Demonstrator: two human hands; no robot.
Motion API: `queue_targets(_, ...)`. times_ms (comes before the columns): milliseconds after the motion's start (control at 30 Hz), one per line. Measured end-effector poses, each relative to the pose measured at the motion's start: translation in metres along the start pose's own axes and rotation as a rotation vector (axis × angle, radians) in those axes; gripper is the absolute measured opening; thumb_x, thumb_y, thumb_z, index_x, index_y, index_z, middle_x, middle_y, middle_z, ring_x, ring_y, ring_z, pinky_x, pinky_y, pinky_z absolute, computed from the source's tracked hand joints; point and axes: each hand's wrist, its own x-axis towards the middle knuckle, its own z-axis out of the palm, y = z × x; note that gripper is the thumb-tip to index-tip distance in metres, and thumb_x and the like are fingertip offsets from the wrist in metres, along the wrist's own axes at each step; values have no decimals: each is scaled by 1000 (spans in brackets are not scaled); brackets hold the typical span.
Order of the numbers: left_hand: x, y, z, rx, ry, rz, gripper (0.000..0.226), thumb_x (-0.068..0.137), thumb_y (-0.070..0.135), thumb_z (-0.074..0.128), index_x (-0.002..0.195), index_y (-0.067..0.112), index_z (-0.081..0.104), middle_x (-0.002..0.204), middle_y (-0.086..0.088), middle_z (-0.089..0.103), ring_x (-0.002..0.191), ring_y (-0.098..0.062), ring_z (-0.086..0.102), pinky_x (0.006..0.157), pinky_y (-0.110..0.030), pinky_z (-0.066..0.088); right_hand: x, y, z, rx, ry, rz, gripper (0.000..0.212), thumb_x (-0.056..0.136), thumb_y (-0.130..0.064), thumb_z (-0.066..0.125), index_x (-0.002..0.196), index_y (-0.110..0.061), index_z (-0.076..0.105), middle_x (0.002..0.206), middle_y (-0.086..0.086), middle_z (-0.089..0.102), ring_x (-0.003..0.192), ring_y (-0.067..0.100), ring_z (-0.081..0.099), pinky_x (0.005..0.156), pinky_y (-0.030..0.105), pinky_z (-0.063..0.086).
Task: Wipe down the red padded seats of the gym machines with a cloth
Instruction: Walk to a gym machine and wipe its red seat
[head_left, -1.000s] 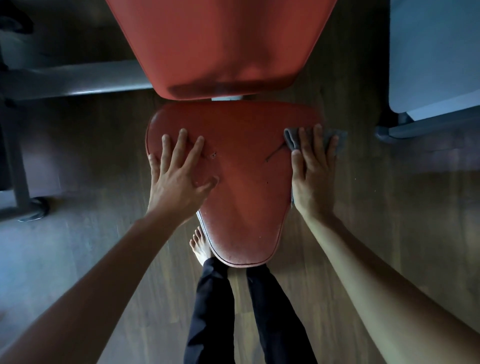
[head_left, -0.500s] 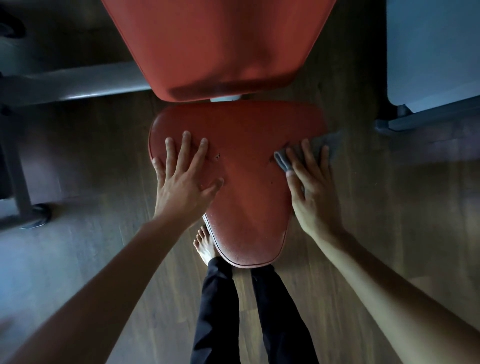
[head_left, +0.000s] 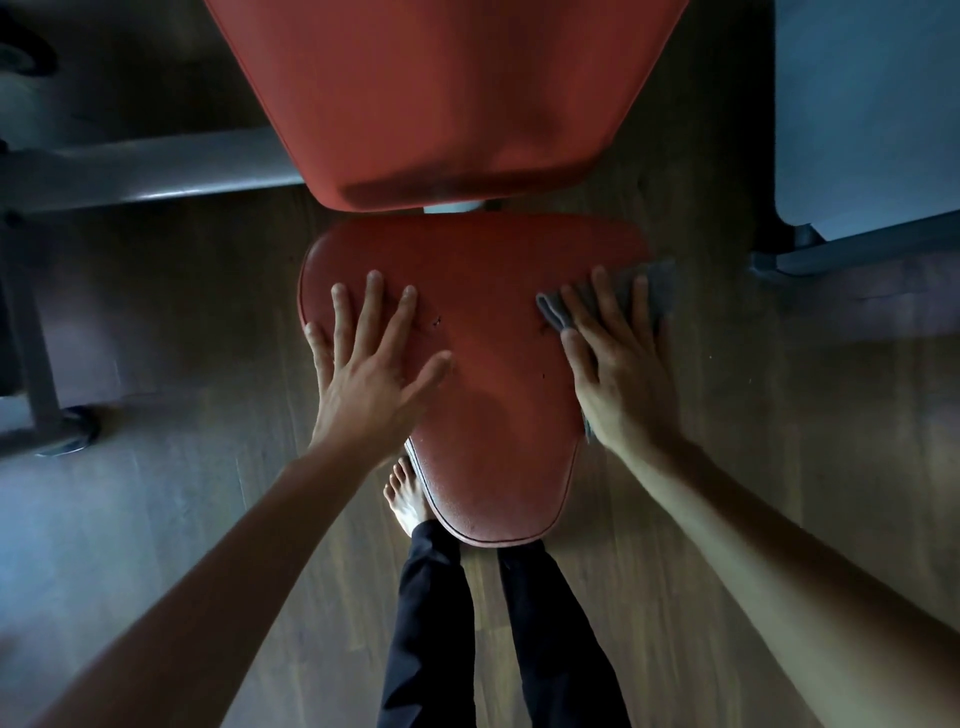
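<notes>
A: Since a second ago the cloth (head_left: 657, 288) has been drawn slightly inward along the right edge of the red seat (head_left: 493, 395); the left hand (head_left: 371, 382) is kept flat, fingers spread, on the seat's left.

B: And the right hand (head_left: 621, 374)?

A: Pressed flat on the cloth, fingers straight, nothing clenched. The cloth overhangs the edge and could be pushed off. Much of it is hidden under the palm.
</notes>
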Motion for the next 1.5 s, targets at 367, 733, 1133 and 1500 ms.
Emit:
queue_targets(367,-13,2,21,149,117,95,100,84,82,30,158,20,7,166,-2,-7,151,-20,-18,121,-51,-12,5,-8,-2,17,-30,-34,48,104,-42,32,149,-30,42,163,-7,22,153,28,5,121,55,3)
queue_targets(733,-10,6,39,154,247,80,94,88,76,35,157,16,18,166,-6,8,153,-23,-5,122,-52,-6,-6,-21,2,1,-28,-14,48,104,-43,31,148,-30,42,162,-7,23,153,26,7,121,55,4)
queue_targets(1133,-9,6,41,182,270,80,93,88,76,36,157,16,18,166,-5,8,153,-24,-3,122,-50,-7,0,-22,6,-27,16,-31,47,104,-44,32,148,-33,43,162,-9,25,153,26,9,120,58,3)
queue_targets(1500,-6,7,40,209,255,66,94,88,78,31,158,17,15,166,-4,6,153,-22,-6,122,-53,-6,15,-20,8,-34,68,3,46,103,-42,35,148,-34,43,161,-9,28,152,24,15,120,57,4)
